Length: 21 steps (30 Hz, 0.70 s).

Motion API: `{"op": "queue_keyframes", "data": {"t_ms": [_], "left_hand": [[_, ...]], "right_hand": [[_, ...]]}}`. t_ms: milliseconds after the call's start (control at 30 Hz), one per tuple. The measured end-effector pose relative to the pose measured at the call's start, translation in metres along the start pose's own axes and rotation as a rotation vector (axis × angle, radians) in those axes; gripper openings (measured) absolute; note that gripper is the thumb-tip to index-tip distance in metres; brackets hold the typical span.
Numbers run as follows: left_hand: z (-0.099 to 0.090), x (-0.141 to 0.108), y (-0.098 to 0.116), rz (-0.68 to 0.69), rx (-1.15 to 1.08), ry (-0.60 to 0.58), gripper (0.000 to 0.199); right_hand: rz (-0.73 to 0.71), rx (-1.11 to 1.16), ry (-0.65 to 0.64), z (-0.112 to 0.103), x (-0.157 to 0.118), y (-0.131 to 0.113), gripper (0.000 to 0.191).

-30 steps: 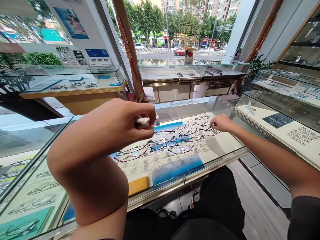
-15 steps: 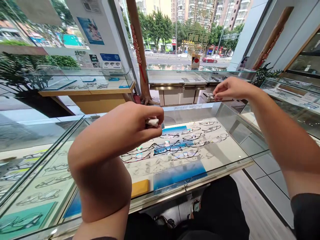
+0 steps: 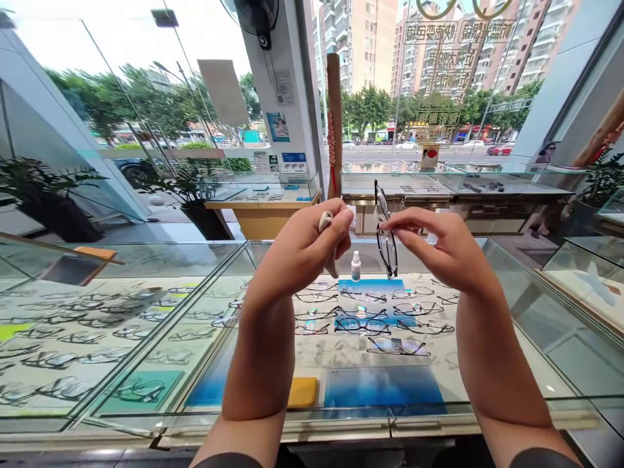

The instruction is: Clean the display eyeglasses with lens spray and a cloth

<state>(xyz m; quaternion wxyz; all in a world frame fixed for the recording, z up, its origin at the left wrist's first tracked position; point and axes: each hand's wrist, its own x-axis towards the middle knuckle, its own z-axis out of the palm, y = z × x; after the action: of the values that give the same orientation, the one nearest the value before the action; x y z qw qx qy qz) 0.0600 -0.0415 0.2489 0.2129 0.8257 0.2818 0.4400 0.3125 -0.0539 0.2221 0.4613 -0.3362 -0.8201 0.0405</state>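
Observation:
Bunched in my left hand (image 3: 312, 244) is a pale cloth (image 3: 325, 221), its lower end hanging below the fingers. My right hand (image 3: 436, 244) pinches a pair of dark-rimmed glasses (image 3: 387, 247) at the middle, with the frame turned upright. Both hands are raised over the glass display case (image 3: 361, 406), a short gap apart, with the glasses between them. A small white bottle (image 3: 355, 266) stands behind the glasses. Several eyeglasses (image 3: 361, 325) lie in rows inside the case, some over a blue sheet.
A yellow case (image 3: 303, 392) and a blue panel (image 3: 385, 387) lie near the front edge. More glass cases with eyeglasses stand at the left (image 3: 63, 325) and by the window. A wooden post (image 3: 334, 117) and potted plants (image 3: 195, 188) are farther back.
The view has swung left. My right hand has come in towards my left hand, and the glasses now show upright between them. The white bottle has come into sight.

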Motion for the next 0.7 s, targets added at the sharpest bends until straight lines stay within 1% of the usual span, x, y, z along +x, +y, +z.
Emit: {"op": "queue_keyframes", "data": {"t_ms": [67,200,267,367,467,533,633,700], "left_hand": [[0.007,0.009,-0.012,-0.026,-0.111,-0.028,0.046],[0.024,0.024,-0.032,-0.101,-0.342,-0.140,0.049],[0.032,0.029,-0.038,-0.126,-0.451,-0.155,0.047],[0.038,0.032,-0.042,-0.171,-0.560,-0.162,0.038],[0.039,0.033,-0.041,-0.246,-0.601,-0.165,0.026],[0.038,0.034,-0.040,-0.281,-0.611,-0.144,0.023],[0.038,0.034,-0.039,-0.302,-0.557,-0.140,0.022],[0.037,0.034,-0.039,-0.304,-0.479,-0.155,0.027]], "right_hand": [[-0.008,0.015,0.010,0.001,-0.003,0.000,0.021],[-0.013,-0.027,0.012,0.000,-0.006,0.004,0.021],[-0.009,-0.066,0.029,-0.002,-0.006,0.008,0.020],[-0.003,-0.102,0.055,-0.006,-0.006,0.010,0.018],[-0.004,-0.104,0.056,-0.009,-0.006,0.009,0.019],[-0.006,-0.106,0.055,-0.009,-0.007,0.007,0.019],[-0.016,-0.126,0.034,-0.008,-0.007,0.004,0.021],[-0.028,-0.154,0.020,-0.008,-0.007,0.003,0.023]]}}
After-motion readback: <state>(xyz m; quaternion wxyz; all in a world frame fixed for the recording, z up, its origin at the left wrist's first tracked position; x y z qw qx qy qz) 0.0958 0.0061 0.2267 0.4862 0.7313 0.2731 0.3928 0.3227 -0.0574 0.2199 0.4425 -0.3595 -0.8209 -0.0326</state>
